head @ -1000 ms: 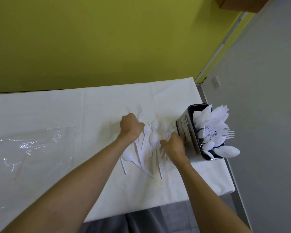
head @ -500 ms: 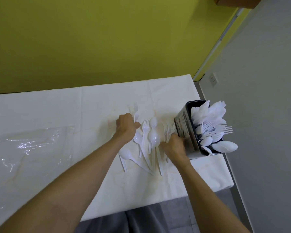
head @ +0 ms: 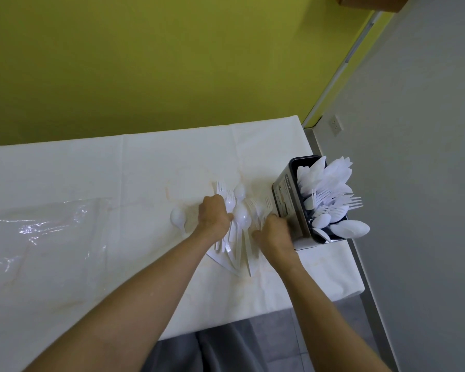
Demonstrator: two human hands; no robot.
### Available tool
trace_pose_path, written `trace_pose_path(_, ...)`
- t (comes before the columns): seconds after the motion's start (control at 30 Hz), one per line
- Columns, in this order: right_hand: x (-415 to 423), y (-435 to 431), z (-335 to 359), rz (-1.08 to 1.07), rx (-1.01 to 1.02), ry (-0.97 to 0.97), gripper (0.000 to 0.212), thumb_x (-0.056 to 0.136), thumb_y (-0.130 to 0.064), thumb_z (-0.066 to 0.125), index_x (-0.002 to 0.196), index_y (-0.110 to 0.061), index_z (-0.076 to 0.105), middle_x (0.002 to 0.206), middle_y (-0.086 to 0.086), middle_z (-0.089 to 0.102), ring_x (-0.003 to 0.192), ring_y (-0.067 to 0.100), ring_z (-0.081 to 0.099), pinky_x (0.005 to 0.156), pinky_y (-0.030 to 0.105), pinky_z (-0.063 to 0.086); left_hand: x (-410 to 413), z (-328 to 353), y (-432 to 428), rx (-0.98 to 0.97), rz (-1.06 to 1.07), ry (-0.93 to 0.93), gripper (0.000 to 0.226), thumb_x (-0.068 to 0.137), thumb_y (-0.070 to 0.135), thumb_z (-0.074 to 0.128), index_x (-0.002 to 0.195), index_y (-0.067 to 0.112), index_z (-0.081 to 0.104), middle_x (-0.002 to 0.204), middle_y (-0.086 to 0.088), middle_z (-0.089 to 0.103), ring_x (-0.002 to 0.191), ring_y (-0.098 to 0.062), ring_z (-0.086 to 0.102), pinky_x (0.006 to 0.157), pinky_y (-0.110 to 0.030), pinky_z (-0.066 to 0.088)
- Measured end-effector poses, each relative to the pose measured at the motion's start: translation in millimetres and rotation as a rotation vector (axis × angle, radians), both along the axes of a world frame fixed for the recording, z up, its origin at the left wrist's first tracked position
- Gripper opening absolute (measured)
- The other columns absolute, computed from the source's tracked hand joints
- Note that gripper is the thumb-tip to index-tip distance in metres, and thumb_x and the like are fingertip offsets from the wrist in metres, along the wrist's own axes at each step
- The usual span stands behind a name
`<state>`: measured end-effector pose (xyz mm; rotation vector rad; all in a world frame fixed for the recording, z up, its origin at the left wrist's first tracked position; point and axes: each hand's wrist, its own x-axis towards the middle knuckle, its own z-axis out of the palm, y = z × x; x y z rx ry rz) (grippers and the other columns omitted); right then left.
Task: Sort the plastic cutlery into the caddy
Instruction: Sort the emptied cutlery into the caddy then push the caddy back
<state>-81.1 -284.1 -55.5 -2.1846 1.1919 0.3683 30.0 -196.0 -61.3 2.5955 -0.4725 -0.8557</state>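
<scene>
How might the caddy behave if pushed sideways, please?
The caddy looks tall and narrow, with cutlery fanning out above its rim, so it may tip rather than slide. It stands near the table edge, so it could fall off.

Bright, even light; glare streaks the clear plastic sheet (head: pixel 38 229) well left of the dark rectangular metal caddy (head: pixel 285 200); wall lines bow.

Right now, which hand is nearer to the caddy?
Right. The right hand is close against the caddy at its side wall, perhaps touching it; the left hand is farther left, on the loose cutlery pile.
</scene>
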Motion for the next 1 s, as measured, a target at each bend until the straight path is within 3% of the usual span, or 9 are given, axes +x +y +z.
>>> trace_pose_path(0.1, 3.2, 0.6, 1.1, 0.011, -0.056, -0.007, 0.015, 0.092, -0.015, 0.057, 0.101, -0.003, 0.059, 0.095, 0.008, 0.062, 0.085, 0.024, 0.064, 0.068, 0.028, 0.051, -0.6, 1.9, -3.5, 0.051, 0.007, 0.006, 0.039, 0.084, 0.016, 0.067, 0.063, 0.013, 0.035, 0.069, -0.003, 0.045, 0.084, -0.030, 0.061, 0.059, -0.028, 0.039)
trace_pose_path(0.23, 8.5, 2.2, 10.3, -0.082, 0.001, -0.078, 0.016, 0.097, -0.009, 0.048, 0.109, -0.004, 0.059, 0.109, 0.008, 0.066, 0.098, 0.019, 0.067, 0.070, 0.022, 0.047, -4.2, 3.4, -7.2, 0.087, -0.008, -0.012, 0.016, 0.084, 0.012, 0.067, 0.079, 0.009, 0.052, 0.096, -0.012, 0.064, 0.090, -0.029, 0.064, 0.061, -0.028, 0.041)
trace_pose_path(0.4, 3.0, -2.8, 0.3, 0.092, -0.089, 0.041, 0.015, 0.092, -0.005, 0.052, 0.102, 0.002, 0.061, 0.103, 0.016, 0.064, 0.095, 0.032, 0.064, 0.073, 0.030, 0.050, -6.8, 3.8, -4.1, 0.063, 0.023, 0.009, 0.016, 0.084, 0.017, 0.068, 0.087, 0.005, 0.057, 0.099, -0.015, 0.063, 0.091, -0.030, 0.064, 0.061, -0.029, 0.041)
trace_pose_path(0.5, 1.8, -3.6, -2.5, 0.089, -0.114, 0.071, 0.011, 0.087, -0.004, 0.057, 0.095, 0.000, 0.063, 0.093, 0.015, 0.069, 0.082, 0.029, 0.069, 0.073, 0.035, 0.060, -6.1, 3.0, 1.3, 0.034, 0.053, 0.032, 0.030, 0.085, 0.023, 0.069, 0.073, 0.009, 0.045, 0.088, -0.010, 0.058, 0.083, -0.030, 0.060, 0.061, -0.030, 0.040)
trace_pose_path(0.57, 1.3, -4.1, -1.6, 0.122, -0.148, 0.091, 0.008, 0.086, -0.005, 0.059, 0.092, -0.001, 0.063, 0.089, 0.014, 0.069, 0.078, 0.028, 0.069, 0.070, 0.033, 0.059, -5.4, 4.5, 4.7, 0.014, 0.086, 0.045, 0.038, 0.085, 0.024, 0.068, 0.066, 0.012, 0.037, 0.076, -0.004, 0.050, 0.077, -0.027, 0.054, 0.060, -0.030, 0.039)
trace_pose_path(0.67, -1.0, -3.1, 3.2, 0.183, -0.256, 0.182, 0.012, 0.091, -0.011, 0.058, 0.101, -0.005, 0.061, 0.095, 0.008, 0.069, 0.085, 0.022, 0.069, 0.069, 0.026, 0.052, -5.5, 8.1, 10.4, 0.009, 0.109, 0.051, 0.042, 0.085, 0.024, 0.069, 0.063, 0.013, 0.034, 0.075, -0.006, 0.049, 0.080, -0.030, 0.056, 0.061, -0.031, 0.038)
trace_pose_path(0.83, 4.2, 2.5, 4.2, 0.243, -0.292, 0.238, 0.025, 0.091, -0.016, 0.062, 0.111, -0.003, 0.059, 0.103, 0.011, 0.069, 0.090, 0.022, 0.070, 0.069, 0.027, 0.054, -1.2, 13.8, 21.9, -0.060, 0.129, 0.067, 0.029, 0.081, 0.023, 0.070, 0.076, 0.000, 0.053, 0.089, -0.020, 0.062, 0.091, -0.039, 0.061, 0.064, -0.040, 0.045)
trace_pose_path(0.93, 11.6, 3.8, 4.3, 0.221, -0.285, 0.209, 0.033, 0.090, -0.021, 0.067, 0.115, -0.001, 0.057, 0.107, 0.013, 0.067, 0.093, 0.023, 0.070, 0.072, 0.027, 0.057, 3.0, 16.1, 30.4, -0.126, 0.160, 0.086, 0.036, 0.080, 0.020, 0.068, 0.064, 0.011, 0.037, 0.065, -0.005, 0.047, 0.068, -0.026, 0.049, 0.050, -0.028, 0.030)
trace_pose_path(1.0, 15.4, 2.9, 7.3, 0.239, -0.292, 0.224, 0.030, 0.092, -0.018, 0.065, 0.115, -0.001, 0.059, 0.108, 0.012, 0.068, 0.095, 0.023, 0.070, 0.073, 0.027, 0.057, 5.9, 19.4, 35.4, -0.168, 0.188, 0.102, 0.037, 0.080, 0.017, 0.067, 0.062, 0.013, 0.035, 0.063, -0.001, 0.042, 0.061, -0.020, 0.042, 0.048, -0.026, 0.026)
